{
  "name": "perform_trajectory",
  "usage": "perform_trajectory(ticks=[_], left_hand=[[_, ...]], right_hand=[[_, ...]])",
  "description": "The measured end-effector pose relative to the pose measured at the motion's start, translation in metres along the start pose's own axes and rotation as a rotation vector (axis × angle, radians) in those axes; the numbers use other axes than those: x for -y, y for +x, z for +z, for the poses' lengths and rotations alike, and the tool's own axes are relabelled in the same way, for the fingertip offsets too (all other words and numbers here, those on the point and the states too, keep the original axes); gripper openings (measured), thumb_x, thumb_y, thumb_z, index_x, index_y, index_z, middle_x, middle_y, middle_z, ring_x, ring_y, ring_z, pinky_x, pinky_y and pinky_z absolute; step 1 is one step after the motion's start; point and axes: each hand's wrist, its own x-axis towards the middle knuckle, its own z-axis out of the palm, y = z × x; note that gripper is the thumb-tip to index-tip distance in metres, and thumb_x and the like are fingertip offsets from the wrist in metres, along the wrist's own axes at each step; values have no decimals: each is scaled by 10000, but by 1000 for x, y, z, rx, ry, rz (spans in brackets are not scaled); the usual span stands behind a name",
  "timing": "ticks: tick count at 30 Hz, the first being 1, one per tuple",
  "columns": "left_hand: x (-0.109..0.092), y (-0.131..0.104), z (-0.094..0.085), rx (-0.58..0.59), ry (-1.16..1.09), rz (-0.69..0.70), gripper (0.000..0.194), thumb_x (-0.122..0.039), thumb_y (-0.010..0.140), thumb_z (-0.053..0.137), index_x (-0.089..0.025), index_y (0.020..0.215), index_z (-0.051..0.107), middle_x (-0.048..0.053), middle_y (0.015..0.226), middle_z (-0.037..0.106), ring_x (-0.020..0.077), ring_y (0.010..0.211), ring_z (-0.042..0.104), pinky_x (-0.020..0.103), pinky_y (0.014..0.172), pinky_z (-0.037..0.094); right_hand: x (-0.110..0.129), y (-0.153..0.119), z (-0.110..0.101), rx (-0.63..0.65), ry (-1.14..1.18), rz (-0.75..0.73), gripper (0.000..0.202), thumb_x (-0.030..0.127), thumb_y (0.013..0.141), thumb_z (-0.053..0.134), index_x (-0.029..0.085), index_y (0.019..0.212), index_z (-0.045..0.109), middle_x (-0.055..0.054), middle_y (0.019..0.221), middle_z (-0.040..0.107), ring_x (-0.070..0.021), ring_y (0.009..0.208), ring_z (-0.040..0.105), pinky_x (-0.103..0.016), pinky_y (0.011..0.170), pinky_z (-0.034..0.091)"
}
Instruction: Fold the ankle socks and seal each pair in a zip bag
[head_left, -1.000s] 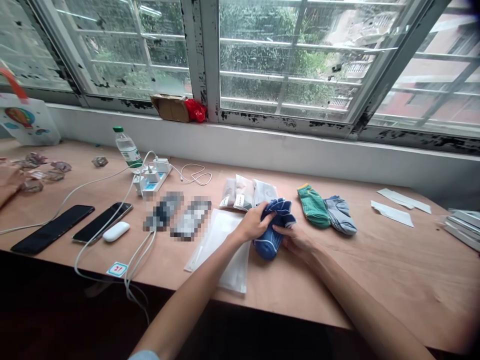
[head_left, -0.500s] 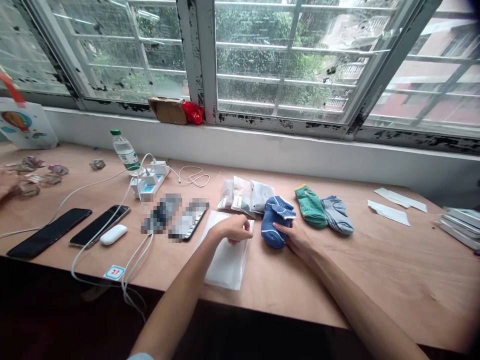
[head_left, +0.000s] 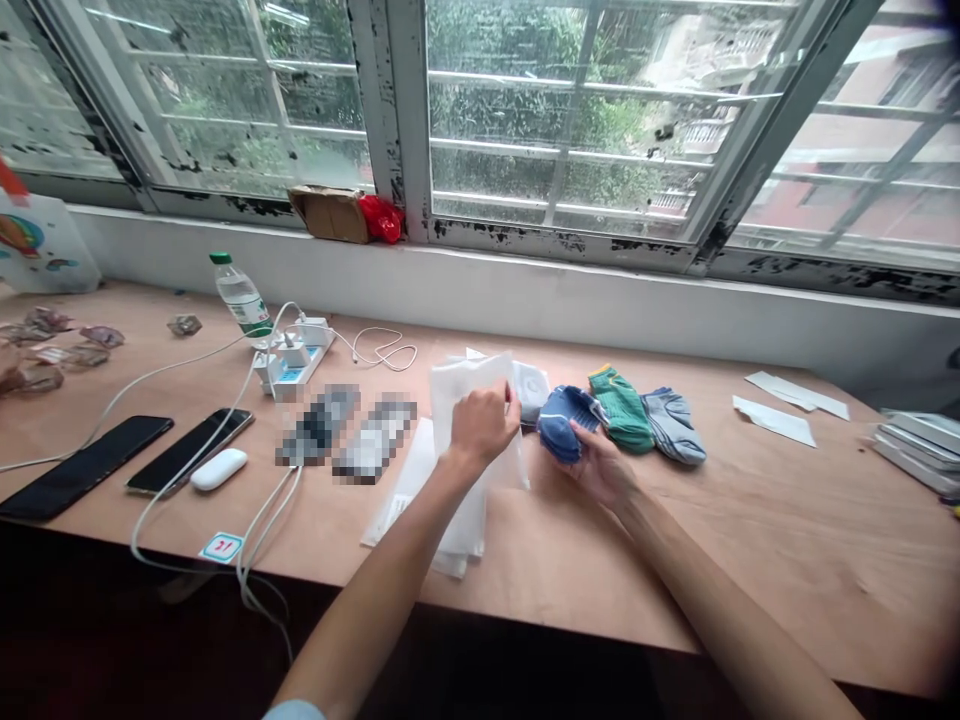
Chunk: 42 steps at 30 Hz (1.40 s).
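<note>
My left hand (head_left: pixel 482 425) is closed on a translucent plastic bag (head_left: pixel 461 378), lifted above a stack of similar bags (head_left: pixel 424 480) lying on the table. In my right hand (head_left: pixel 600 468) is a pair of blue socks (head_left: pixel 562 425) with white trim, held just right of the lifted bag. Behind the socks lie green socks (head_left: pixel 624 408) with a yellow edge and grey-blue socks (head_left: pixel 677 428). A packed bag (head_left: pixel 531 388) shows partly behind the lifted one, which hides the others beside it.
Two phones (head_left: pixel 86 465) and a white case (head_left: pixel 219 470) lie left, with cables around them. A power strip (head_left: pixel 300 360) and a water bottle (head_left: pixel 241 297) stand farther back. Paper strips (head_left: pixel 774 420) and a stack of flat items (head_left: pixel 919 450) lie right. Another person's hand (head_left: pixel 9 365) shows far left.
My left hand has picked up a plastic bag from the stack and raised it toward the right. The blue socks have tilted and moved slightly right in my right hand.
</note>
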Motion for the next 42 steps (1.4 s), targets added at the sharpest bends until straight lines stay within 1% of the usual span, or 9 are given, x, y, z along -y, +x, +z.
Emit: perform_trajectory(ticks=[5, 9, 14, 21, 23, 27, 31, 36, 42], left_hand=[[-1, 10, 49, 167, -241, 68, 240, -329, 928, 431, -184, 841, 601, 56, 765, 682, 184, 704, 640, 266, 667, 451], [0, 11, 66, 209, -485, 97, 247, -317, 937, 418, -177, 796, 565, 14, 745, 666, 136, 687, 616, 232, 664, 449], [-8, 10, 64, 189, -495, 160, 252, -324, 927, 425, -176, 761, 544, -15, 685, 598, 111, 616, 527, 227, 596, 396], [-21, 7, 57, 186, -334, 210, 258, -340, 932, 413, -190, 759, 532, -5, 665, 598, 125, 587, 530, 243, 571, 369], [-22, 3, 58, 150, -263, 214, 251, -345, 940, 407, -194, 789, 540, 7, 701, 622, 137, 611, 559, 249, 577, 369], [-25, -3, 60, 106, -109, 201, 253, -349, 954, 398, -199, 819, 549, 25, 748, 654, 163, 652, 605, 261, 569, 356], [-29, -6, 62, 96, 4, 223, 264, -324, 974, 364, -196, 838, 551, 35, 774, 675, 173, 685, 638, 269, 583, 367], [-33, -7, 61, 66, 123, 243, 299, -318, 990, 310, -189, 868, 550, 53, 808, 691, 194, 683, 655, 284, 578, 384], [-29, -9, 61, 49, 119, 217, 292, -328, 994, 316, -192, 868, 542, 48, 777, 685, 192, 687, 658, 280, 596, 398]], right_hand=[[9, -3, -4, 77, 47, -39, 323, 333, 804, 678, 253, 1116, 645, -36, 1196, 678, -260, 1159, 610, -457, 963, 535], [1, 0, -1, 104, 67, -18, 339, 306, 809, 678, 268, 1143, 637, -27, 1213, 670, -268, 1198, 582, -509, 974, 519], [-17, 5, 2, 40, 7, -105, 466, 235, 710, 761, 267, 1156, 633, -15, 1144, 696, -231, 1149, 609, -400, 1012, 499], [-34, 10, 0, -160, -358, -257, 507, 296, 675, 789, 233, 1157, 645, -35, 1045, 728, -245, 1085, 628, -384, 972, 486], [-34, 10, 1, -145, -283, -252, 460, 267, 668, 792, 232, 1109, 665, -28, 1023, 733, -232, 1025, 649, -353, 914, 513], [-25, 6, 4, -78, 20, -102, 290, 230, 669, 784, 209, 944, 696, -1, 915, 742, -171, 797, 677, -272, 702, 556], [-16, 0, 6, -13, 130, -45, 348, 138, 597, 806, 215, 916, 689, 23, 845, 733, -144, 737, 669, -263, 682, 561], [-25, -2, 6, 15, -21, 10, 398, 102, 558, 814, 189, 924, 685, -3, 831, 722, -150, 729, 659, -265, 678, 558], [-43, 2, -1, 4, -334, -72, 313, 159, 599, 804, 186, 886, 683, -8, 819, 716, -161, 731, 635, -275, 645, 548]])
